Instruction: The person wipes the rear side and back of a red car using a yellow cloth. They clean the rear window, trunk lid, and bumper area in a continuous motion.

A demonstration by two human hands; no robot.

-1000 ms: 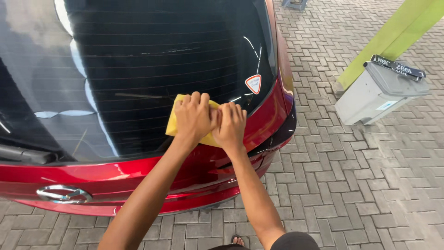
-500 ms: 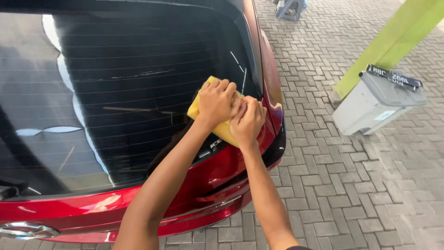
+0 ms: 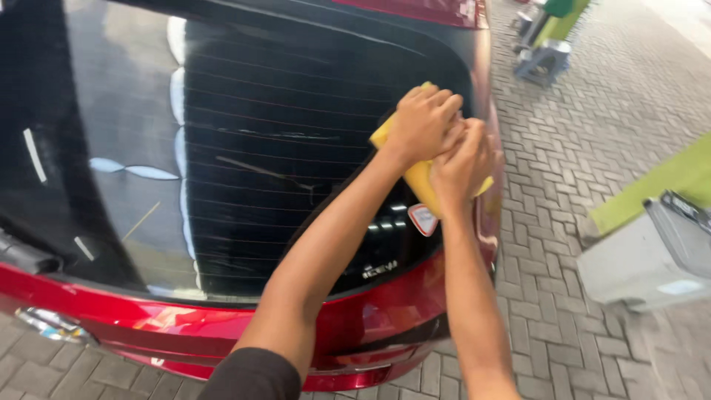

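Observation:
My left hand (image 3: 424,122) and my right hand (image 3: 464,164) press side by side on a yellow cloth (image 3: 418,178). The cloth lies flat against the dark rear window (image 3: 244,148) of a red car (image 3: 370,326), near the glass's right edge and well up from its bottom. Both hands cover most of the cloth; only its left corner and lower edge show. A small triangular red-and-white sticker (image 3: 423,219) sits on the glass just below the cloth.
A grey bin (image 3: 652,259) stands on the brick paving (image 3: 563,170) to the right, beside a slanted green post (image 3: 666,181). A grey stool (image 3: 543,61) is farther back. The rear wiper (image 3: 26,255) lies at the window's lower left.
Both hands have slid the yellow cloth up the right side of the rear window, uncovering the triangular sticker below it. My view has shifted, so the bin now sits lower right.

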